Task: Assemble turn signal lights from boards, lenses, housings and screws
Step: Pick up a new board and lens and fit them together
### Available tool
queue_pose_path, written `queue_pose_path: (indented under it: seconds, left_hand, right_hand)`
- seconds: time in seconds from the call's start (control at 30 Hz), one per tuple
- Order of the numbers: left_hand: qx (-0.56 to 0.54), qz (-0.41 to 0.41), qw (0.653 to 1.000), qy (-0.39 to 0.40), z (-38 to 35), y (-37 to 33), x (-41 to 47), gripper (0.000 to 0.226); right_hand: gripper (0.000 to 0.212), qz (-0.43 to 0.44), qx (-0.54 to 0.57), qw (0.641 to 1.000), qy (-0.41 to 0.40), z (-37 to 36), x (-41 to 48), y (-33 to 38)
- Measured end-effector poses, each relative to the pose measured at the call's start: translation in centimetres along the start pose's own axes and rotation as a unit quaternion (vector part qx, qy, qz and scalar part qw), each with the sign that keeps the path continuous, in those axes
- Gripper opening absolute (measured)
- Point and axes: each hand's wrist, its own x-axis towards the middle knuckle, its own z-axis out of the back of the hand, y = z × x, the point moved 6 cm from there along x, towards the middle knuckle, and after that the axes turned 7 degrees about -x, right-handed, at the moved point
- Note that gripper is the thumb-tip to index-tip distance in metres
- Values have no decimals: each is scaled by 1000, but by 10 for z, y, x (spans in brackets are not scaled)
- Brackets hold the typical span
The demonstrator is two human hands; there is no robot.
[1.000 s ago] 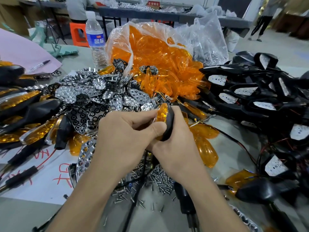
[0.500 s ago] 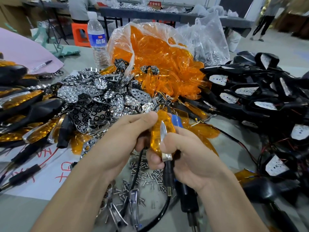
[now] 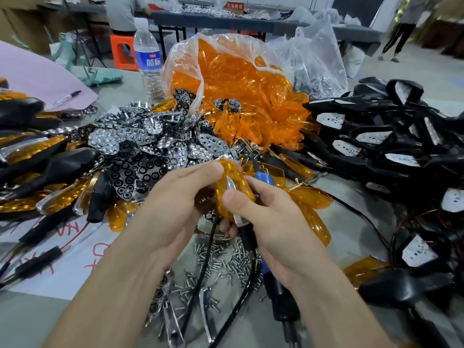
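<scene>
A long grey work table [image 3: 25, 327] in a busy workshop is carrying everything here, sorted into heaps around the person so that each part is sitting within reach. On the right, black housings [image 3: 391, 156] with white boards fitted are piling up. At the back, a clear bag of orange lenses [image 3: 238, 91] is spilling open, and chrome reflectors [image 3: 150, 144] are lying left of it. In the middle, both hands are working one turn signal light [image 3: 241, 189] above the table. The left hand [image 3: 175, 204] is curling round its far end, steadying it. The right hand [image 3: 276, 222] is gripping the near end, thumb pressing on the lens, probably seating it in the housing. Loose screws [image 3: 226, 259] are waiting just beneath, likely for fastening next.
</scene>
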Motion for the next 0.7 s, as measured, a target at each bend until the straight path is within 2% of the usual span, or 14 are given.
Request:
queue_pose_path:
  seconds: [0.1, 0.17, 0.3, 0.4, 0.57, 0.7]
  left_hand:
    - [21, 23, 999, -9, 3, 4, 3, 61]
    - [34, 12, 999, 3, 3, 4, 5, 64]
    - [31, -29, 998, 53, -4, 0, 4, 34]
    - [26, -48, 996, 71, -7, -4, 2, 29]
    - [16, -25, 999, 32, 10, -1, 5, 50]
    - [37, -28, 999, -20, 24, 2, 9, 43]
  right_hand:
    - [24, 26, 1, 1000, 13, -1, 0, 3]
    - [26, 53, 4, 999, 10, 0, -1, 7]
    - [29, 118, 9, 993, -14, 4, -3, 14]
    - [35, 181, -24, 982, -40, 5, -7, 24]
    - [49, 245, -80, 964, -72, -1, -13, 35]
    - [51, 254, -117, 956, -90, -1, -14, 39]
